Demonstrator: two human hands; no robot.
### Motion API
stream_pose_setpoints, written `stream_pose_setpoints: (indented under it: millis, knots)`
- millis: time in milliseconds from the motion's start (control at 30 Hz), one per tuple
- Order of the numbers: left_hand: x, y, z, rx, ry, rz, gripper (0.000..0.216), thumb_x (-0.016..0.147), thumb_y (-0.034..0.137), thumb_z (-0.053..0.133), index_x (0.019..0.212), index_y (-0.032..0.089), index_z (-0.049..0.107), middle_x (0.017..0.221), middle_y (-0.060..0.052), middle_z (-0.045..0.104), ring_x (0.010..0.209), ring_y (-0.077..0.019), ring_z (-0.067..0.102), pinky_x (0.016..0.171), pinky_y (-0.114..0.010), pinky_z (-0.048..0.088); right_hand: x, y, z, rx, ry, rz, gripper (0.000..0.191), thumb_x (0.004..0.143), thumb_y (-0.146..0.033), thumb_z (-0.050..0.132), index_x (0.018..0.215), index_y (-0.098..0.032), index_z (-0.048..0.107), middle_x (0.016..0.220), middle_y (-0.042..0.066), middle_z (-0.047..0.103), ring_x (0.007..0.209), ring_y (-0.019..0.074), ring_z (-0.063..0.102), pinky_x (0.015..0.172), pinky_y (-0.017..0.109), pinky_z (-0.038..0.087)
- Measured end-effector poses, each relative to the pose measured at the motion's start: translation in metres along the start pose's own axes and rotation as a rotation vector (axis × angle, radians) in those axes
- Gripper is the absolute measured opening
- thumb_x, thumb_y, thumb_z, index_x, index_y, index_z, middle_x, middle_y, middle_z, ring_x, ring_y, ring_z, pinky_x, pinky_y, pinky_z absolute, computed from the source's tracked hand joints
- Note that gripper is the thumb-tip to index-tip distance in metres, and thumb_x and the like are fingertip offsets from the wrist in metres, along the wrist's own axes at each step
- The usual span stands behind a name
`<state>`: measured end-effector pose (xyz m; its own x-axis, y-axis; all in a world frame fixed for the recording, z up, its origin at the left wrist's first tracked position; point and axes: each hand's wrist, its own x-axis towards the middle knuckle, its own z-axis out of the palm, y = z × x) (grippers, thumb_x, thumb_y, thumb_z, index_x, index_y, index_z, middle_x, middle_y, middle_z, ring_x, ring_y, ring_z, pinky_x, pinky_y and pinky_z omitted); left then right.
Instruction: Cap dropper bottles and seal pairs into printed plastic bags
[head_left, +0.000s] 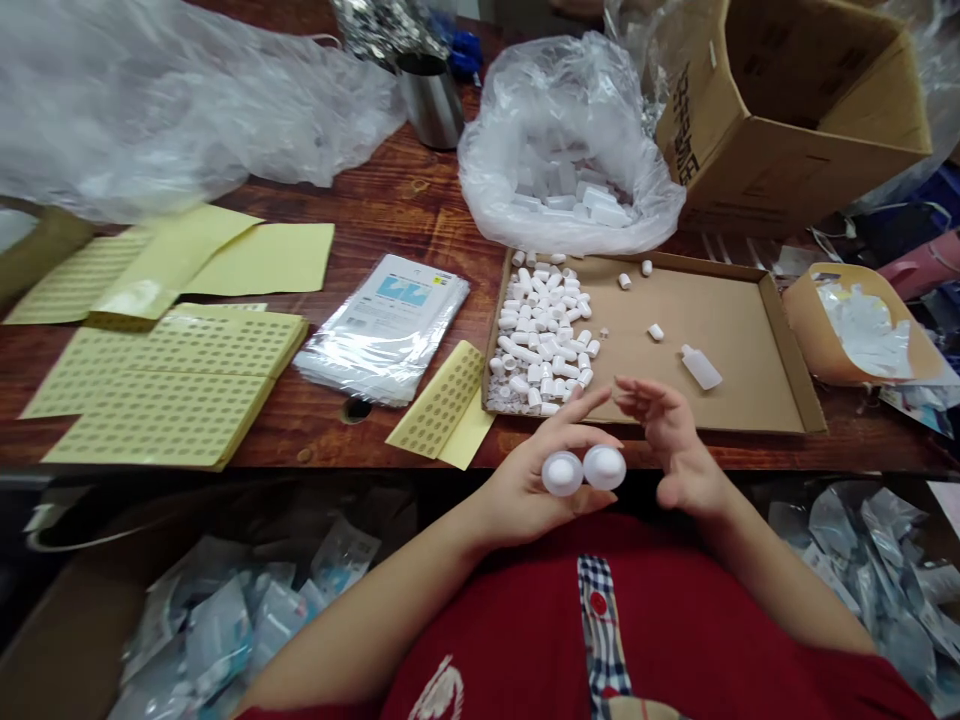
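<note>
My left hand is closed round two small white-capped bottles, held side by side with their cap ends toward me. To its right, my right hand is raised with fingers apart, and I see nothing in it. Just beyond both hands lies a shallow cardboard tray. Many small white caps are heaped along its left side, with a few loose ones farther right. One translucent bottle without a cap lies on its side in the tray.
Behind the tray stands an open plastic bag of bottles, beside a cardboard box. Yellow sticker sheets and a stack of clear plastic pouches lie to the left. An orange container stands at the right.
</note>
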<state>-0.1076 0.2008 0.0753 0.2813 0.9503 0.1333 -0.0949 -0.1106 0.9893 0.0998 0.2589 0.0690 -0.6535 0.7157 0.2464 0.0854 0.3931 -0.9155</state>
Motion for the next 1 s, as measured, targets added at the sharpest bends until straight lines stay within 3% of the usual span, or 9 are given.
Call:
stream_pose_setpoints:
  millis: [100,300,367,433,467,533,667,833,1000]
  knots:
    - [0.001,-0.004,0.007,0.130,-0.015,0.065,0.044,0.072,0.048,0.074,0.108,0.024,0.068,0.159,-0.008,0.022,0.147,-0.0374,0.000,0.116,-0.054,-0.003,-0.006,0.000,0.014,0.013,-0.212,0.067,0.093,0.072,-0.054,0.074,0.147,-0.032,0.023,0.154,0.009,0.030,0.138,0.0287,0.037,0.111,0.044,0.036]
    - [-0.007,0.007,0.011,0.388,0.031,0.010,0.069,0.069,0.052,0.074,0.131,0.028,0.058,0.162,-0.005,-0.004,0.141,-0.0420,-0.024,0.113,-0.060,-0.006,0.006,-0.006,0.032,0.049,-0.207,0.141,0.043,0.083,-0.045,0.064,0.120,-0.023,0.059,0.117,0.009,0.068,0.102,0.0244,0.067,0.085,0.036,0.056]
    - [-0.010,0.020,-0.012,0.442,-0.024,0.026,0.088,0.064,0.058,0.076,0.141,0.028,0.046,0.162,-0.010,0.006,0.144,-0.0450,-0.009,0.114,-0.061,0.001,0.010,-0.009,0.032,-0.015,-0.167,0.100,0.032,0.083,-0.038,0.065,0.113,-0.024,0.062,0.107,0.007,0.071,0.093,0.0219,0.069,0.082,0.033,0.056]
    - [-0.006,0.030,-0.055,0.516,0.055,0.003,0.080,0.070,0.067,0.065,0.137,0.026,0.050,0.152,-0.014,0.036,0.141,-0.0409,0.025,0.115,-0.052,0.016,0.011,-0.009,0.031,-0.085,-0.113,0.094,0.031,0.083,-0.032,0.067,0.112,-0.025,0.062,0.105,0.005,0.071,0.094,0.0206,0.068,0.084,0.032,0.055]
    - [-0.001,0.034,-0.081,0.584,0.261,-0.052,0.065,0.084,0.066,0.045,0.131,0.023,0.056,0.138,-0.014,0.053,0.132,-0.0354,0.042,0.112,-0.048,0.026,0.010,-0.008,0.030,-0.111,-0.080,0.108,0.031,0.083,-0.030,0.067,0.113,-0.027,0.061,0.107,0.004,0.071,0.096,0.0203,0.067,0.085,0.032,0.054]
    - [0.012,0.034,-0.139,0.938,0.664,-0.317,0.060,0.092,0.059,0.031,0.122,0.016,0.061,0.126,-0.017,0.061,0.122,-0.0330,0.050,0.107,-0.045,0.032,0.008,-0.005,0.030,-0.127,-0.035,0.146,0.031,0.083,-0.028,0.068,0.113,-0.028,0.061,0.109,0.003,0.070,0.099,0.0197,0.066,0.087,0.031,0.053]
    - [0.037,0.017,-0.228,1.222,0.622,-0.755,0.079,0.055,0.068,0.072,0.103,0.005,0.069,0.115,-0.028,0.063,0.118,-0.0516,0.046,0.099,-0.057,0.034,0.004,-0.002,0.032,-0.113,-0.048,0.164,0.031,0.082,-0.027,0.069,0.112,-0.029,0.061,0.109,0.002,0.069,0.096,0.0175,0.066,0.084,0.028,0.053]
    - [0.040,0.000,-0.254,1.195,0.609,-0.799,0.061,0.059,0.064,0.070,0.095,0.016,0.070,0.103,-0.018,0.070,0.104,-0.0405,0.059,0.088,-0.044,0.045,0.002,-0.001,0.033,-0.117,-0.075,0.186,0.032,0.081,-0.028,0.069,0.112,-0.027,0.061,0.107,0.004,0.069,0.094,0.0170,0.066,0.084,0.027,0.053]
    - [0.038,-0.006,-0.254,1.119,0.669,-0.790,0.084,0.051,0.072,0.071,0.110,0.013,0.062,0.114,-0.020,0.065,0.107,-0.0396,0.059,0.086,-0.043,0.046,0.002,-0.002,0.031,-0.094,-0.076,0.221,0.031,0.081,-0.030,0.069,0.110,-0.025,0.061,0.101,0.004,0.069,0.090,0.0169,0.066,0.083,0.027,0.054]
